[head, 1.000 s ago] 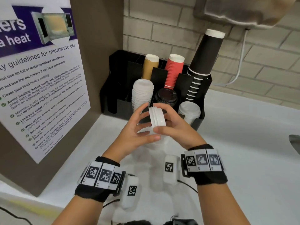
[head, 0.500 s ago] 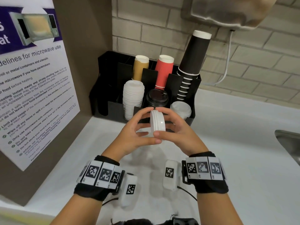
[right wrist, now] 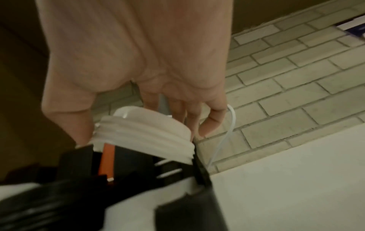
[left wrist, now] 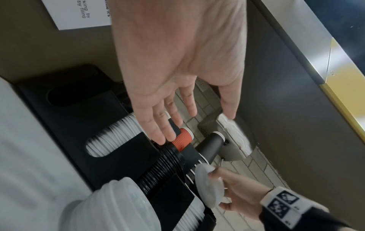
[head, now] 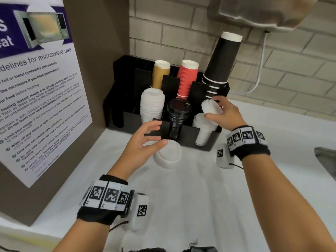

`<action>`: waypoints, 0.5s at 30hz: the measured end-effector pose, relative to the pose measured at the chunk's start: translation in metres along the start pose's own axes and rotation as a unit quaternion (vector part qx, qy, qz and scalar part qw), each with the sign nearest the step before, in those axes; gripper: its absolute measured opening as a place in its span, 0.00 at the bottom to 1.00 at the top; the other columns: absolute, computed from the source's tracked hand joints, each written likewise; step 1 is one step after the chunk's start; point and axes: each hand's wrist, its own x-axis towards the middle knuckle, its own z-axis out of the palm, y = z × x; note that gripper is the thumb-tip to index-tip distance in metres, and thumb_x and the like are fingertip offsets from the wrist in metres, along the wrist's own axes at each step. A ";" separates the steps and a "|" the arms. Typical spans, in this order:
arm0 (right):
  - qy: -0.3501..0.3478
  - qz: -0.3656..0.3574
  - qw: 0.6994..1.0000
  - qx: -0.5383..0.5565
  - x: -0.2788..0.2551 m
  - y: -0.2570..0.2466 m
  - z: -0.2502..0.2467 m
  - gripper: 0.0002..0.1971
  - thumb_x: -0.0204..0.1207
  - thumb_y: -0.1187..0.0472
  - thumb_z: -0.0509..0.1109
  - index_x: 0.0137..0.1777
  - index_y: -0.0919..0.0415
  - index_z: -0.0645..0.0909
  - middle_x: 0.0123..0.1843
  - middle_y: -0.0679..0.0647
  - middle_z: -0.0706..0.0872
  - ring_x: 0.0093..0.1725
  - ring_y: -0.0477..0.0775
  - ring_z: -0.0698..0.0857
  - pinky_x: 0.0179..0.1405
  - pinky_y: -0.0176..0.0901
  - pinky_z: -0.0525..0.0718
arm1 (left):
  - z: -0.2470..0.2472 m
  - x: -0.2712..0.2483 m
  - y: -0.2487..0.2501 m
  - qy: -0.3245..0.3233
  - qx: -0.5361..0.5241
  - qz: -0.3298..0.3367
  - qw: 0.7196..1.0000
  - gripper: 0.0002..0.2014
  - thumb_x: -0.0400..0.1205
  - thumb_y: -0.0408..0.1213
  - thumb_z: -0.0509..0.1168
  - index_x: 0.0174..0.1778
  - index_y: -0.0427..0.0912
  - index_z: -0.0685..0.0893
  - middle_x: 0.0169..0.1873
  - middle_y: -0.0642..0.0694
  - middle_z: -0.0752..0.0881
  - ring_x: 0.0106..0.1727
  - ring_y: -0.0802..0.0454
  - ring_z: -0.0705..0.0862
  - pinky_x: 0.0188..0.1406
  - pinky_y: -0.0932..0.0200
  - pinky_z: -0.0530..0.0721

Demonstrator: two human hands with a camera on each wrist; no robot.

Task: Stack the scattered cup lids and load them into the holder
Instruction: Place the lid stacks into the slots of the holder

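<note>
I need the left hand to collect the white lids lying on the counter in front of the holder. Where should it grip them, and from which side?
Grip the loose lids across their outer rim, thumb on one edge and fingers opposite, coming down from above. They lie dome-up and flat on the counter, so the rim seems the only graspable edge. The left hand hovers open right beside them.

Head view down over the black holder [head: 209, 140]; both close wrist views along palms toward it
</note>
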 end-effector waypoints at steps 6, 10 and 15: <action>-0.053 0.007 0.997 -0.048 0.014 0.001 0.009 0.31 0.66 0.58 0.77 0.70 0.49 0.72 0.65 0.58 0.79 0.64 0.61 0.79 0.66 0.60 0.78 | -0.004 -0.005 -0.002 0.006 0.002 -0.001 1.000 0.21 0.78 0.33 0.73 0.65 0.54 0.80 0.63 0.54 0.81 0.58 0.58 0.86 0.50 0.70 0.82; -0.077 -0.001 0.991 -0.110 0.012 0.001 0.014 0.33 0.68 0.57 0.77 0.73 0.51 0.70 0.67 0.61 0.75 0.65 0.64 0.77 0.67 0.60 0.76 | -0.007 -0.007 -0.002 0.011 0.003 -0.001 1.000 0.20 0.78 0.33 0.72 0.64 0.54 0.81 0.63 0.53 0.81 0.58 0.58 0.86 0.53 0.67 0.82; -0.085 0.002 0.986 -0.144 0.002 0.000 0.016 0.35 0.67 0.56 0.77 0.75 0.45 0.69 0.70 0.60 0.70 0.68 0.66 0.74 0.70 0.66 0.71 | -0.007 -0.008 -0.004 0.012 0.007 -0.006 1.000 0.19 0.79 0.34 0.72 0.62 0.58 0.81 0.64 0.55 0.82 0.57 0.61 0.86 0.55 0.65 0.80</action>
